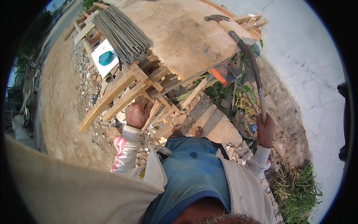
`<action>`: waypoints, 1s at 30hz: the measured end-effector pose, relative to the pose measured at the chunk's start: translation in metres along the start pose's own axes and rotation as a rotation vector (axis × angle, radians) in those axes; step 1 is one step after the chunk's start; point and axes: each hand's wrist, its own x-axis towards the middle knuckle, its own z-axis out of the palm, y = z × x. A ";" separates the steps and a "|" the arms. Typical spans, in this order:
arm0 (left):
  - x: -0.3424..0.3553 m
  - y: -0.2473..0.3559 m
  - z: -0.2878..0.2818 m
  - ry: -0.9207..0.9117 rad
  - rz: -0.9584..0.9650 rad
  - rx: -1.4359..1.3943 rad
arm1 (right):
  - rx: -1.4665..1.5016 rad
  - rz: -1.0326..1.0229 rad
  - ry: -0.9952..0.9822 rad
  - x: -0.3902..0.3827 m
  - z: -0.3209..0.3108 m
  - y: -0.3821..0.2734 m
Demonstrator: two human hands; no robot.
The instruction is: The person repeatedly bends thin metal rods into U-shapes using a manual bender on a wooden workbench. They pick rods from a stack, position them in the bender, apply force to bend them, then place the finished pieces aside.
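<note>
Beside the wooden desk (pixel 179 33), at its near edge, the left hand (pixel 137 112) presses down on a wooden slat (pixel 112 98) of the frame under the top, fingers curled around it, probably to steady the body. The right hand (pixel 265 130), right of the desk, has its grip pressed together around a long dark bar (pixel 253 67), which leans up against the desk corner. A hammer (pixel 220 20) lies on the top near this corner, and a bundle of thin rods (pixel 123 33) rests at the far left side.
</note>
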 end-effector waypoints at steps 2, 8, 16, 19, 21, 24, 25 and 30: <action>0.020 -0.013 -0.002 -0.039 0.024 0.005 | -0.013 0.072 0.011 -0.010 0.006 -0.008; 0.067 -0.050 0.000 -0.140 0.094 -0.103 | 0.141 0.124 0.057 -0.027 0.020 -0.017; 0.107 -0.080 0.002 -0.244 0.062 -0.317 | 0.238 0.234 0.077 -0.025 0.020 -0.021; 0.093 -0.069 0.005 -0.362 -0.065 -0.324 | 0.299 0.232 0.052 -0.025 0.019 -0.019; 0.082 -0.058 0.004 -0.274 0.040 -0.255 | 0.241 0.230 0.055 -0.021 0.020 -0.016; 0.085 -0.044 -0.003 -0.122 0.169 -0.164 | 0.206 0.182 0.059 -0.014 0.024 -0.014; 0.092 -0.037 -0.003 -0.043 0.220 -0.135 | 0.189 0.148 0.057 -0.010 0.026 -0.015; 0.141 0.052 0.055 -0.017 0.369 -0.384 | 0.089 0.154 0.041 -0.003 0.026 -0.022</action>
